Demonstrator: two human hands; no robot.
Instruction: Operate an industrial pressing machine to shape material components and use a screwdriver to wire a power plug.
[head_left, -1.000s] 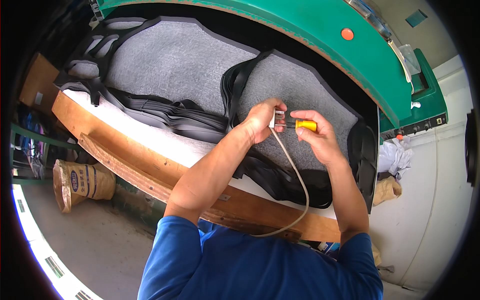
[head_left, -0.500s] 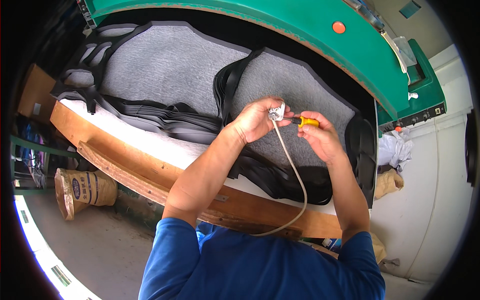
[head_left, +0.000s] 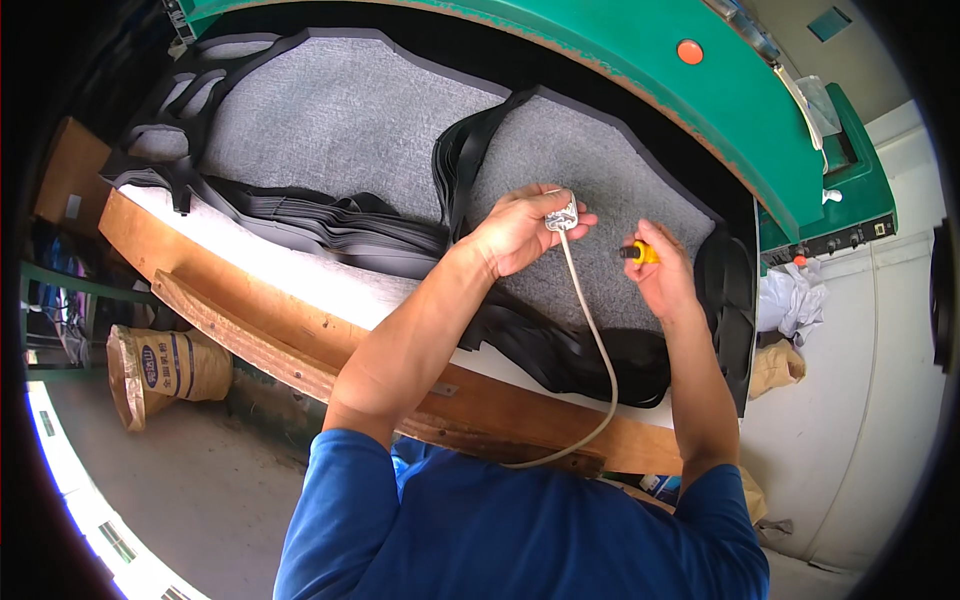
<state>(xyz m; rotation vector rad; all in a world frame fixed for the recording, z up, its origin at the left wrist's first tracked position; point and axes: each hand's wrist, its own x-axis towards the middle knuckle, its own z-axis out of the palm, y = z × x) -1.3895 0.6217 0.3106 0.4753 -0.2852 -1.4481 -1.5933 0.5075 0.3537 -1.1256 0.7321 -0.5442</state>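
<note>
My left hand is closed around a small white electrical plug, with metal parts showing on its face. A pale cable hangs from the plug and curves down to the wooden edge near my body. To the right, my right hand grips a screwdriver by its yellow and black handle. The screwdriver stands apart from the plug, and its shaft cannot be made out. Beneath both hands lie grey fabric sheets with black edging.
A green machine beam with an orange button spans the far side. Layered black strips lie along the sheets' near edge. The wooden table edge runs close to my body. A brown paper sack stands on the floor at left.
The screwdriver has drawn away from the plug as my right hand moved right. My left hand has turned the plug slightly and lifted it a little.
</note>
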